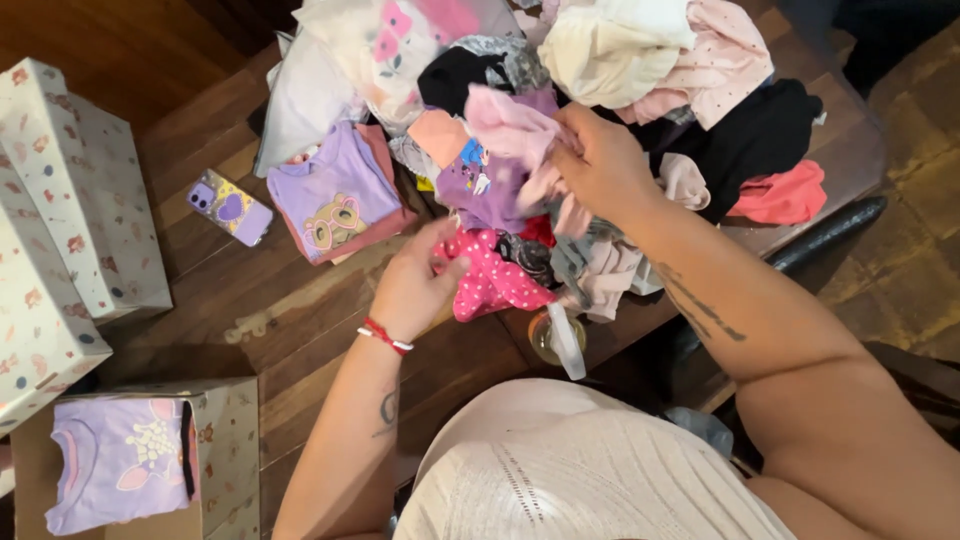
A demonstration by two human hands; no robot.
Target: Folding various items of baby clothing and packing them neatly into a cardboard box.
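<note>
A heap of small clothes in white, pink, black and purple covers the far side of a wooden table. My right hand reaches into the heap and grips a light pink garment. My left hand, with a red cord bracelet at the wrist, pinches the edge of a bright pink dotted garment at the heap's near edge. A folded purple shirt with a pale print lies on a pink one just left of the heap.
A purple phone lies on the table left of the folded shirt. Patterned white boxes stand at the left. A cardboard box at lower left holds a folded purple garment. A clear cup sits at the table's near edge.
</note>
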